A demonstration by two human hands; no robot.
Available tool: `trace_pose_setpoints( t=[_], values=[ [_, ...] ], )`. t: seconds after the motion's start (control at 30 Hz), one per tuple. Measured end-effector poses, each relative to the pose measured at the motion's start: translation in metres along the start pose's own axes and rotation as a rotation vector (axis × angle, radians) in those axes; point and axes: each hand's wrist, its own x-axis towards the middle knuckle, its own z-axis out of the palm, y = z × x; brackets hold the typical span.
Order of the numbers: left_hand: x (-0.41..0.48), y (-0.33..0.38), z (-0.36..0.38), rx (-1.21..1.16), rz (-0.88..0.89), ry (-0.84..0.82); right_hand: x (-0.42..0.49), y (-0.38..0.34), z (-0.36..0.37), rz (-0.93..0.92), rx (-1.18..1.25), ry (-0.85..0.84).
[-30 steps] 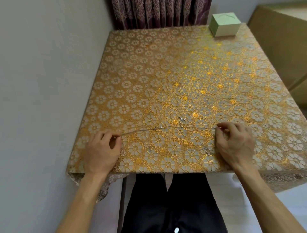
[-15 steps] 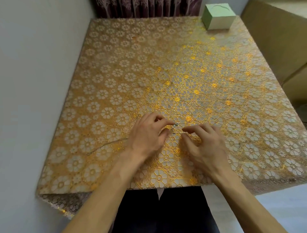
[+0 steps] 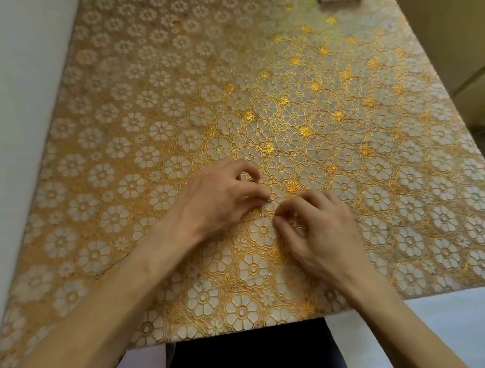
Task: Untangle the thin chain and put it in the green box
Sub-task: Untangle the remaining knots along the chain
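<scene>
Nearest you: dark trousers [image 3: 249, 346] under the table's front edge. A gold floral tablecloth [image 3: 131, 131] covers the whole top; its busy pattern makes the chain [image 3: 269, 200] hard to trace. Both your forearms reach in over the cloth. A thin dark strand, likely the chain's tail, trails left of your left forearm.

Your left hand [image 3: 217, 202] has thumb and forefinger pinched on a small silver bit of the chain. Your right hand [image 3: 322, 236] is just beside it, fingers curled, tips nipping the strand between the hands. Motion blur hides the finer detail.

Far: pale wall [image 3: 21, 78] on the left, brown furniture [image 3: 446, 39] on the right, and a sliver of the box [image 3: 338, 1] at the far edge.
</scene>
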Motion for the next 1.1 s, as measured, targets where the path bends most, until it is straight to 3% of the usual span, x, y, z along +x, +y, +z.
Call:
trace_pose_setpoints(
  t=[0.2, 0.3, 0.5, 0.63, 0.77, 1.1],
  values=[
    [0.005, -0.002, 0.009, 0.001, -0.001, 0.019, 0.009, -0.005, -0.002, -0.065, -0.159, -0.093],
    [0.004, 0.000, 0.008, -0.182, -0.121, 0.058, 0.010, -0.005, 0.000, -0.083, -0.163, -0.122],
    [-0.003, 0.012, -0.001, -0.532, -0.293, 0.065, 0.007, -0.005, -0.003, -0.043, 0.083, -0.149],
    [-0.004, 0.017, -0.001, -0.832, -0.454, 0.120, 0.009, -0.006, -0.006, 0.028, 0.382, -0.156],
    [-0.005, 0.015, -0.003, -1.055, -0.481, 0.152, 0.009, -0.010, -0.011, 0.104, 0.594, -0.115],
    [-0.013, 0.017, -0.006, -1.334, -0.571, 0.095, 0.018, -0.012, -0.011, 0.143, 0.544, -0.095]
  ],
)
